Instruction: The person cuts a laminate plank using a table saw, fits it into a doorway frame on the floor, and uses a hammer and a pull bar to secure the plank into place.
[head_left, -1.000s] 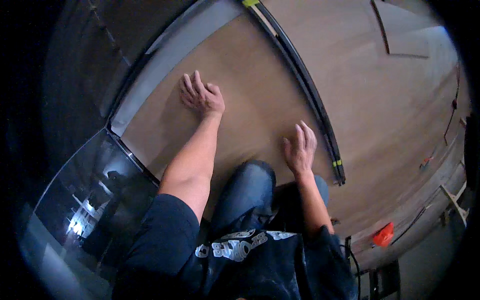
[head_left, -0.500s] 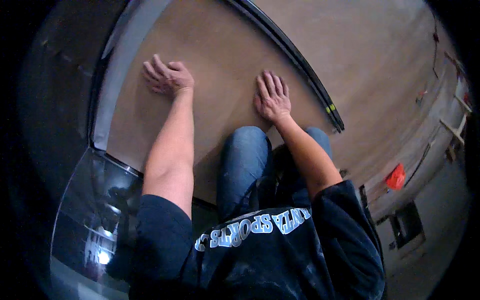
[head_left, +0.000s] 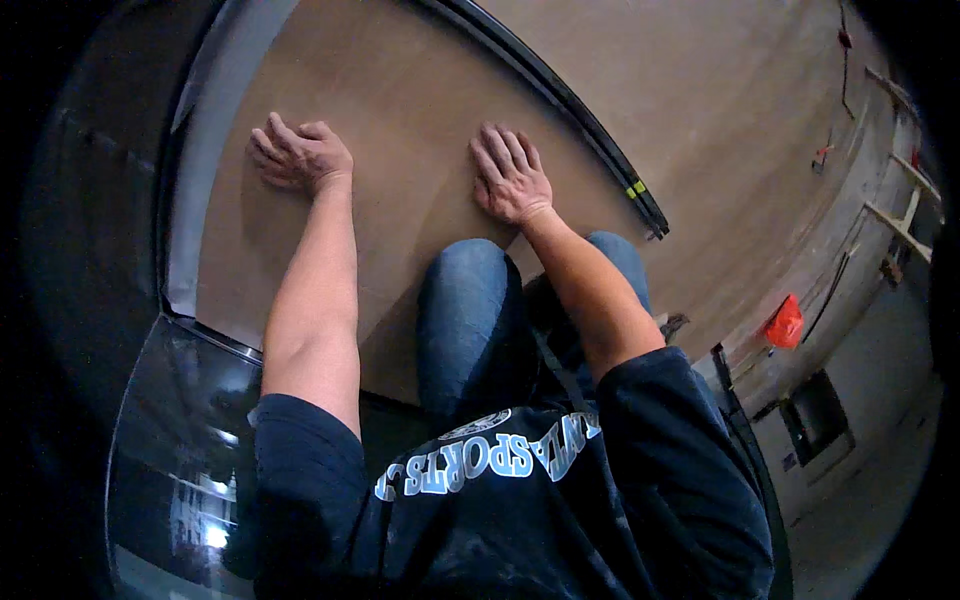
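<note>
My left hand (head_left: pixel 301 156) rests on a broad brown surface (head_left: pixel 385 80), its fingers apart and slightly bent, near a grey band along the left side. Nothing shows in it. To its right, my right hand (head_left: pixel 512 175) lies palm down on the same surface, fingers stretched out and nothing held. A long black strip (head_left: pixel 560 92) with yellow marks near its end curves past beyond the right hand. My knees (head_left: pixel 465 300), in blue jeans, are bent just below the hands.
A grey band (head_left: pixel 200 180) with a dark edge borders the surface on the left. Below it is a glossy dark panel (head_left: pixel 190 440) with bright reflections. Far right, an orange-red object (head_left: pixel 785 322) lies near a dark rectangular opening (head_left: pixel 815 418) and pale bars (head_left: pixel 905 230).
The whole view has shifted, so hands, strip and knees appear farther left. Both hands stay on the brown surface with fingers spread.
</note>
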